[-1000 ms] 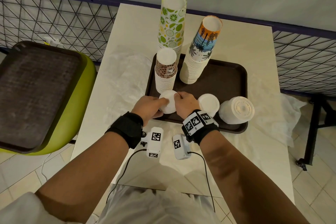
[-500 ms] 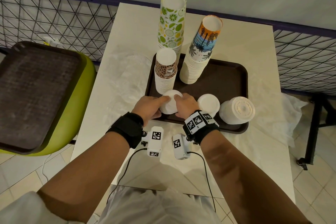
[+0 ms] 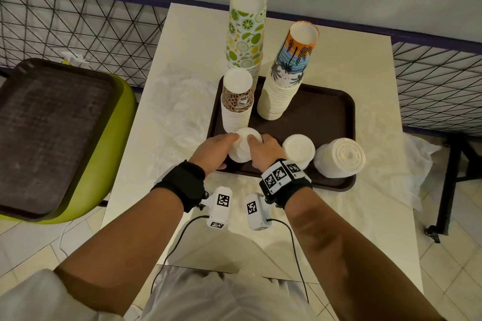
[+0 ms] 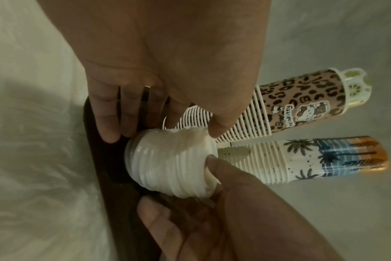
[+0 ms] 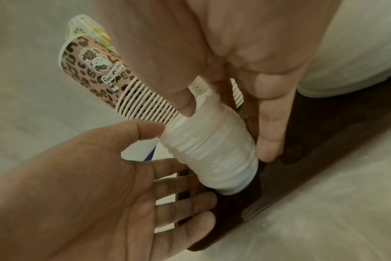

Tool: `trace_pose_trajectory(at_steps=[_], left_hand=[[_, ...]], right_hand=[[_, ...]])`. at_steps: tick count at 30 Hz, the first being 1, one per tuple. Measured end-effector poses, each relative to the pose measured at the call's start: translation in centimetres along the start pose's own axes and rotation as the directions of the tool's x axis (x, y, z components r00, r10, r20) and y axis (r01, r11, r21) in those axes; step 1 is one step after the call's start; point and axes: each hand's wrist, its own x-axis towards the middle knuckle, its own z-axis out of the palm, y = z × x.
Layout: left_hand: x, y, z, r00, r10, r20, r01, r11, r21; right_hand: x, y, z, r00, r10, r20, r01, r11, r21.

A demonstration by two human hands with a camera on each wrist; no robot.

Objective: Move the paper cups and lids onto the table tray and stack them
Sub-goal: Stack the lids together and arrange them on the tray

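Note:
A short stack of white lids (image 3: 243, 147) stands at the front left of the dark brown tray (image 3: 326, 112) on the table. My left hand (image 3: 221, 146) flanks the lid stack (image 4: 172, 166) with straight, spread fingers, its thumb touching the top. My right hand (image 3: 260, 147) holds the lid stack (image 5: 212, 151) between thumb and forefinger. Behind it stand stacks of upturned cups: leopard-print (image 3: 237, 101), lime-print (image 3: 246, 28) and palm-print (image 3: 292, 70). Another white lid stack (image 3: 298, 150) and a wider one (image 3: 339, 157) sit at the tray's front right.
A second dark tray (image 3: 47, 133) lies on a green chair (image 3: 104, 190) to the left. Crumpled clear plastic (image 3: 177, 117) lies on the table left of the tray, and more plastic (image 3: 391, 164) hangs off the right. A wire fence (image 3: 78, 34) runs behind.
Both hands have shifted from the top of the lid stack to its sides. The stack has barely moved.

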Motion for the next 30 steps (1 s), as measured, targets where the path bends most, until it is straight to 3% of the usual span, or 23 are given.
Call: trace_pose_trajectory(at_steps=[6, 11, 18, 30], left_hand=[[-0.4, 0.1, 0.2, 0.999, -0.016, 0.033, 0.013, 0.998, 0.067], [0.1, 0.3, 0.4, 0.998, -0.047, 0.035, 0.044, 0.997, 0.065], [0.7, 0.5, 0.5, 1.000, -0.025, 0.016, 0.025, 1.000, 0.008], [0.9, 0.1, 0.2, 0.999, -0.004, -0.040, 0.006, 0.999, 0.033]], right_hand=[[0.0, -0.1, -0.1, 0.999, 0.026, -0.047, -0.025, 0.999, 0.027], [0.1, 0.1, -0.5, 0.997, -0.022, -0.079, 0.018, 0.999, -0.047], [0.0, 0.2, -0.6, 0.994, -0.089, -0.065, 0.084, 0.994, -0.074], [-0.4, -0.2, -0.8, 0.998, -0.054, -0.033, 0.052, 0.998, -0.042]])
